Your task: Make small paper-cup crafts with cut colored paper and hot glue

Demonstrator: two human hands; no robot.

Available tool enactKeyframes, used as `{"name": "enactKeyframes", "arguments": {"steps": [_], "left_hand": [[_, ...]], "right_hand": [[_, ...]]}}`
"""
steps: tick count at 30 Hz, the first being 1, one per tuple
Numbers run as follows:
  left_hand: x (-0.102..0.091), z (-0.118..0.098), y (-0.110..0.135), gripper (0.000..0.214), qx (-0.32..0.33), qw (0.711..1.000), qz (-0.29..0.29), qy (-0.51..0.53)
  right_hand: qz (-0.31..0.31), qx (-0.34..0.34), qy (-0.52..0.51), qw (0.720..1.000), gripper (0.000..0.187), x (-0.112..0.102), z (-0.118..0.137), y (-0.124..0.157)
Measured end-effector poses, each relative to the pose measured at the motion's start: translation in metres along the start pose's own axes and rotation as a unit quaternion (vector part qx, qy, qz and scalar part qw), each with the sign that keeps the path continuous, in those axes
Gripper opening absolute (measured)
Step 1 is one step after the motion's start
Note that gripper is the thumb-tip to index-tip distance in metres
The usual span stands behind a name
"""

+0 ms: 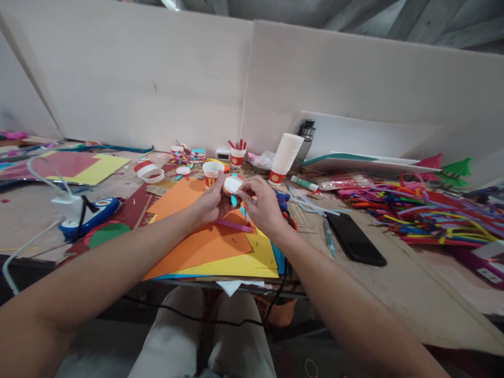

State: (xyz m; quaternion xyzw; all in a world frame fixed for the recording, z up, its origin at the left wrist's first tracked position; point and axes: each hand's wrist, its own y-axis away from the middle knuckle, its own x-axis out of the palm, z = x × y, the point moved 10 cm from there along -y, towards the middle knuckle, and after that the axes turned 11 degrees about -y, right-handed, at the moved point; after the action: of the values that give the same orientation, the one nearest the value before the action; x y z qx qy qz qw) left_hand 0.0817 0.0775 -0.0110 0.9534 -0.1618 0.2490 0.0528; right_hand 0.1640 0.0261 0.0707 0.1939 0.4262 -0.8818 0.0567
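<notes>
Held between both hands is a cut-off paper cup bottom [233, 184], a shallow white disc with a red rim and blue paper strips on it. My left hand [213, 203] grips it from the left, its fingers partly hidden behind it. At its right edge, the thumb and fingers of my right hand [259, 202] pinch the rim or a strip there. Just behind my left hand stands a paper cup [211, 172]. Under the hands lie orange sheets [197, 252] and yellow sheets [260, 260], with a purple strip [234, 226] on top.
A tall stack of paper cups [286, 157] stands behind my right hand, near a glue stick [304, 182]. Rightward lie a black phone [355, 239], a pen [329, 237] and many pipe cleaners [425, 210]. A blue tape dispenser-like object [88, 216] sits left. A black cord [197, 314] hangs below.
</notes>
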Motion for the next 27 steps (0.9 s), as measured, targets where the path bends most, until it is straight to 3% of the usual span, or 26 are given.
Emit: {"name": "enactKeyframes", "arguments": {"steps": [8,12,19,24,27], "left_hand": [[-0.012,-0.001,-0.005,0.041,-0.008,0.997,0.042,-0.060],[-0.016,-0.010,-0.003,0.023,0.017,0.994,0.065,-0.090],[-0.023,-0.023,-0.003,0.025,0.034,0.993,0.054,-0.100],[-0.036,-0.029,-0.008,0.018,0.032,0.999,0.016,-0.040],[-0.041,-0.030,-0.012,0.015,0.035,0.998,0.026,-0.055]], "right_hand": [[0.016,-0.041,0.054,0.998,0.008,0.008,0.000,0.004],[-0.036,-0.001,-0.023,0.999,0.007,-0.006,-0.005,0.003],[-0.133,0.077,-0.032,0.988,0.009,-0.033,-0.033,0.002],[-0.136,0.100,-0.007,0.986,0.012,-0.032,-0.047,0.001],[-0.130,0.100,0.013,0.986,0.012,-0.031,-0.050,0.000]]}}
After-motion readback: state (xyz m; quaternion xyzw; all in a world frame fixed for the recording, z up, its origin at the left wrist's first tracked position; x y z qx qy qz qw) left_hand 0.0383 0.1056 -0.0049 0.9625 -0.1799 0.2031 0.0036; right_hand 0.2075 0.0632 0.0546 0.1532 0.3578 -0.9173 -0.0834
